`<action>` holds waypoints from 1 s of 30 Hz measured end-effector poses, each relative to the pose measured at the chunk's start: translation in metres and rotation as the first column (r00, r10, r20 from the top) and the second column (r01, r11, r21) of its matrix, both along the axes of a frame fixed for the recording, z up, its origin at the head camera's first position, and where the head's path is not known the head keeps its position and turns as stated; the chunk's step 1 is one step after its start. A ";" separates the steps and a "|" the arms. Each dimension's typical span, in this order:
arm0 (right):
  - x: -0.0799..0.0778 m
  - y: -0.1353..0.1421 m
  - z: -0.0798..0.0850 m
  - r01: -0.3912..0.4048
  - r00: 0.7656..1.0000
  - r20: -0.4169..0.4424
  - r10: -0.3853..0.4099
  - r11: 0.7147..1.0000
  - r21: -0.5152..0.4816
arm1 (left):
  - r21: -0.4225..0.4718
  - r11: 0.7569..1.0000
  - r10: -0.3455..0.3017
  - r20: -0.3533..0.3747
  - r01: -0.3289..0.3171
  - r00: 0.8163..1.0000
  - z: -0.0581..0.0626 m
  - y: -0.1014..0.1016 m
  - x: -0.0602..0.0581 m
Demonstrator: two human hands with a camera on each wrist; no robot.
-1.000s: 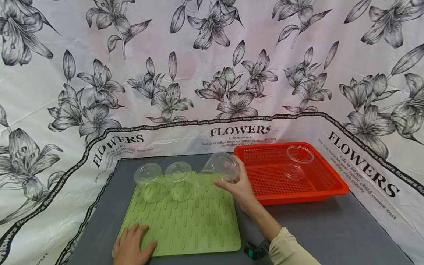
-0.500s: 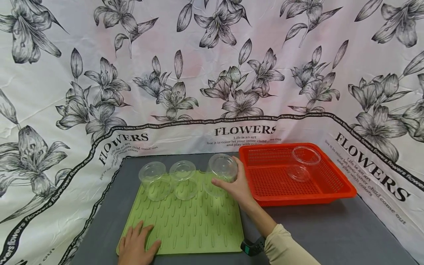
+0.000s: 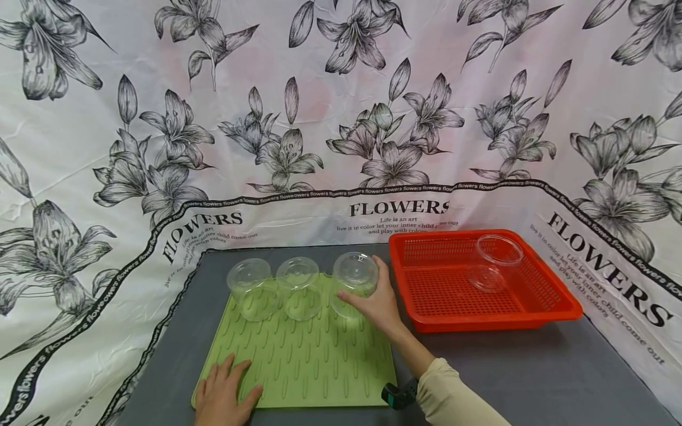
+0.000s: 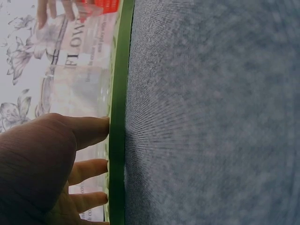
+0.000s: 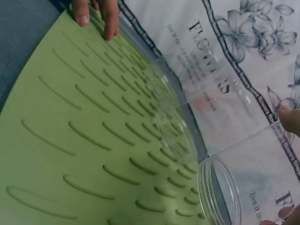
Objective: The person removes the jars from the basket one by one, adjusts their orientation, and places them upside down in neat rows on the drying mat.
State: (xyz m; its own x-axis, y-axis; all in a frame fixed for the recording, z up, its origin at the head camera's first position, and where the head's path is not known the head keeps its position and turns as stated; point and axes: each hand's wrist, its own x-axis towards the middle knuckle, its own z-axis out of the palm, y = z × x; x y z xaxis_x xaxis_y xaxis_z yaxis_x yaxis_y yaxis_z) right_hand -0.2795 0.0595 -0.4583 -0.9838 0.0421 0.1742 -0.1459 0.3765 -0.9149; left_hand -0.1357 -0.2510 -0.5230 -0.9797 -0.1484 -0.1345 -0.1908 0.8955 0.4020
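- A second ago we had the held cup [image 3: 354, 273] tipped sideways; now, in our right hand [image 3: 382, 303], it is mouth down at the far right of the green mat [image 3: 314, 370], lining up as the third in a row.
- Our right thumb and fingers curve round its sides, gripping it; we cannot tell whether its rim bears fully on the mat.
- Our left hand [image 3: 222, 393] lies nearest us, fingers spread, tips on the mat.
- We count four clear cups: the held cup; the middle cup [image 3: 298, 290] and left cup [image 3: 251, 290], both mouth down to the left of our right fingers; and the basket cup [image 3: 492, 266], mouth up, off to their right.
- One mat lies under our left fingertips; one red basket [image 3: 495, 321] sits right of our right fingers.
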 end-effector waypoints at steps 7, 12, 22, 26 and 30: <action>-0.009 0.001 -0.009 0.004 1.000 0.019 -0.005 0.999 0.038 | 0.007 1.000 -0.015 -0.010 0.015 1.000 0.000 0.001 0.000; -0.013 0.000 -0.015 -0.001 1.000 0.025 0.000 0.999 0.042 | 0.007 1.000 -0.018 0.003 0.018 1.000 0.002 0.001 -0.002; -0.018 -0.005 -0.022 -0.034 0.999 0.014 0.034 0.998 0.050 | 0.007 1.000 -0.011 0.020 0.010 1.000 0.002 0.000 -0.002; -0.019 -0.006 -0.020 -0.043 0.999 0.016 0.042 0.998 0.050 | 0.018 1.000 -0.011 0.024 0.010 1.000 0.002 0.000 -0.003; -0.020 -0.007 -0.020 -0.052 0.998 0.026 0.051 0.997 0.060 | 0.021 1.000 -0.011 0.027 0.010 1.000 0.001 0.000 -0.003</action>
State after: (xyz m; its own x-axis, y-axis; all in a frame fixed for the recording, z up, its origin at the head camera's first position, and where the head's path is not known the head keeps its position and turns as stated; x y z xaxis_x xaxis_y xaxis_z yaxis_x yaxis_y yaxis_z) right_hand -0.2996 0.0523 -0.4784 -0.9884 -0.0187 0.1509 -0.1445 0.4235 -0.8943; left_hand -0.1391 -0.2509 -0.5217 -0.9771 -0.1351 -0.1642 -0.1927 0.8891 0.4151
